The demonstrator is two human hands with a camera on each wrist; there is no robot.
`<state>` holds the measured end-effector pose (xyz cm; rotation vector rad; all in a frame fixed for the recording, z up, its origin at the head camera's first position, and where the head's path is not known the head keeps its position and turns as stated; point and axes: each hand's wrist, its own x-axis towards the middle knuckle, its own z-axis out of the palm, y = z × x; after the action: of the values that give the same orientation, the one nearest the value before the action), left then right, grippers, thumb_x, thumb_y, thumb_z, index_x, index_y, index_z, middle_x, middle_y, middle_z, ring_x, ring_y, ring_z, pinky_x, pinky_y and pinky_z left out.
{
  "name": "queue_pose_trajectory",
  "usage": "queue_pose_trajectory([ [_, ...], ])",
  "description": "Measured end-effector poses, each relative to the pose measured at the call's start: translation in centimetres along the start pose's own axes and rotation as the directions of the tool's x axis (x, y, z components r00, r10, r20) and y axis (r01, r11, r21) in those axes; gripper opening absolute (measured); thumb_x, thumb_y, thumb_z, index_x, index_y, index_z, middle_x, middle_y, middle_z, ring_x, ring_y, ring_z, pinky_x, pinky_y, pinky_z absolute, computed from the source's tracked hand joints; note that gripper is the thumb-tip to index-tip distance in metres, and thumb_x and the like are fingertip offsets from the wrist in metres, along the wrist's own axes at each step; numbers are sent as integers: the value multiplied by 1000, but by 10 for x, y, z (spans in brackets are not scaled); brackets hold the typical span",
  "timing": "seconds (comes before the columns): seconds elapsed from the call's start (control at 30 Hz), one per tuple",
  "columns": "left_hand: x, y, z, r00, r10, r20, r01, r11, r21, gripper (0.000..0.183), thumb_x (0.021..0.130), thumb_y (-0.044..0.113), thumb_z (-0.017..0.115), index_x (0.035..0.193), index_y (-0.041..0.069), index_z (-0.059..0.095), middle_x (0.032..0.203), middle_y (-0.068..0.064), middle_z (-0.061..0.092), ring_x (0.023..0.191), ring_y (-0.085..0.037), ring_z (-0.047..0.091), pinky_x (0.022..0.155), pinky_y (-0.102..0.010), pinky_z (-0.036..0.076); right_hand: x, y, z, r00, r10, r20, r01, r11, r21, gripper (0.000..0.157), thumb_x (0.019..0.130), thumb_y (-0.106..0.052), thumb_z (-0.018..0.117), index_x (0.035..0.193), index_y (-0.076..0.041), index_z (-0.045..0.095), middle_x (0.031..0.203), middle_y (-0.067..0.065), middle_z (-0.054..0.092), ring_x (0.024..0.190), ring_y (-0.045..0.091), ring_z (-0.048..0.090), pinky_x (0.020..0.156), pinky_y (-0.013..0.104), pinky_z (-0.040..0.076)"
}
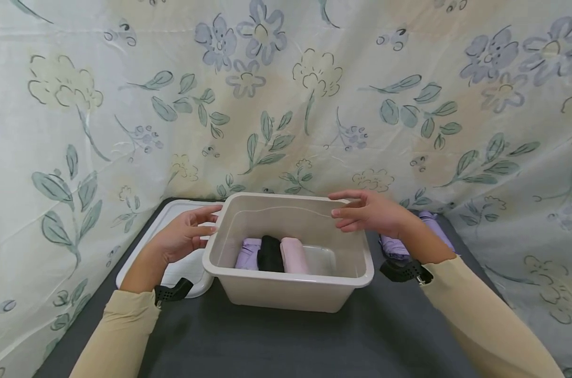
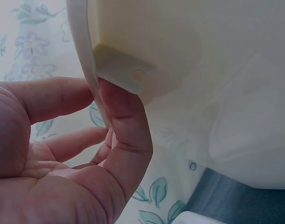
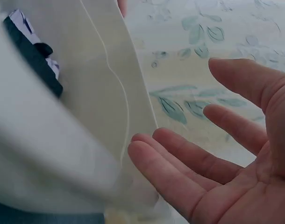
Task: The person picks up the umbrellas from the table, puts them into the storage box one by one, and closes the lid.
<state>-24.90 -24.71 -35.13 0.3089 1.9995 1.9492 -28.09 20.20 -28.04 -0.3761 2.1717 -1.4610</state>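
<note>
A beige plastic storage bin (image 1: 286,291) stands on the dark table. Inside it, toward the left, three folded cloths sit side by side: a purple one (image 1: 249,254), a black one (image 1: 270,254) and a pink one (image 1: 294,255). My left hand (image 1: 184,234) grips the bin's left rim, and the left wrist view shows a bent finger (image 2: 128,126) hooked under the edge. Over the back right corner reaches my right hand (image 1: 368,212), its fingers (image 3: 168,175) extended and spread at the rim, holding nothing.
A white lid (image 1: 172,273) lies left of the bin, partly behind my left hand. More purple folded cloth (image 1: 394,248) lies to the right, partly covered by my right arm. A floral curtain (image 1: 286,105) hangs behind and around the dark table (image 1: 276,341).
</note>
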Motion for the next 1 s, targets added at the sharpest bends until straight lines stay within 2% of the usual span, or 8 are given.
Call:
queue_pose_trajectory([
  [0.17, 1, 0, 1, 1000, -8, -1, 8, 1000, 1, 68, 100, 3, 61, 160, 5, 31, 124, -6, 55, 103, -12, 69, 81, -28, 61, -17, 11, -17, 987, -70, -141, 71, 998, -3, 59, 98, -23, 70, 150, -7, 47, 135, 21, 65, 104, 26, 75, 90, 37, 61],
  [0.3, 1, 0, 1, 1000, -9, 2, 9, 1000, 6, 68, 100, 3, 61, 160, 4, 30, 125, -6, 55, 104, -12, 69, 82, -29, 60, -31, 21, -30, 953, -163, -254, 152, 986, -64, 55, 99, -26, 69, 146, -5, 50, 120, 2, 73, 103, 20, 76, 87, 32, 61],
  [0.4, 2, 1, 0, 1000, -6, 3, 6, 1000, 3, 68, 100, 3, 61, 160, 4, 30, 125, -6, 55, 105, -12, 68, 82, -29, 60, -37, 33, -41, 933, -208, -294, 192, 978, -85, 52, 100, -26, 67, 145, -6, 52, 112, -11, 74, 100, 15, 76, 84, 29, 61],
  [0.53, 2, 0, 0, 1000, -1, 2, 1, 1000, -4, 68, 99, 2, 61, 160, 4, 30, 125, -5, 55, 104, -12, 68, 81, -28, 60, -41, 53, -58, 900, -256, -352, 224, 966, -131, 46, 100, -26, 67, 142, -9, 56, 109, -13, 74, 95, 10, 76, 81, 26, 62],
  [0.67, 2, 0, -1, 1000, -1, 2, 1, 1000, -15, 68, 99, 1, 60, 160, 3, 30, 125, -6, 55, 104, -12, 68, 80, -28, 60, -46, 72, -75, 866, -281, -413, 251, 960, -127, 39, 101, -23, 65, 138, -10, 60, 108, -14, 75, 91, 8, 77, 78, 24, 62],
  [0.73, 2, 0, -1, 1000, -1, 4, 1, 1000, -19, 67, 100, 1, 60, 160, 3, 30, 125, -6, 54, 104, -12, 68, 81, -28, 60, -49, 82, -83, 850, -282, -445, 251, 959, -129, 38, 102, -21, 64, 137, -9, 60, 106, -15, 74, 90, 7, 76, 77, 24, 61],
  [0.83, 3, 0, -1, 1000, -2, 5, 2, 1000, -18, 67, 100, 1, 59, 160, 3, 30, 128, -7, 54, 106, -13, 68, 82, -28, 60, -53, 97, -93, 821, -263, -507, 206, 964, -166, 38, 101, -24, 65, 136, -9, 60, 103, -19, 73, 88, 4, 75, 75, 21, 61],
  [1.0, 3, 0, -2, 1000, 2, 8, -2, 1000, -22, 67, 100, 1, 59, 160, 3, 30, 129, -8, 53, 106, -13, 68, 82, -28, 61, -59, 124, -108, 761, -226, -608, 121, 970, -210, 42, 99, -31, 68, 132, -5, 62, 97, -24, 71, 85, 1, 74, 71, 18, 60],
])
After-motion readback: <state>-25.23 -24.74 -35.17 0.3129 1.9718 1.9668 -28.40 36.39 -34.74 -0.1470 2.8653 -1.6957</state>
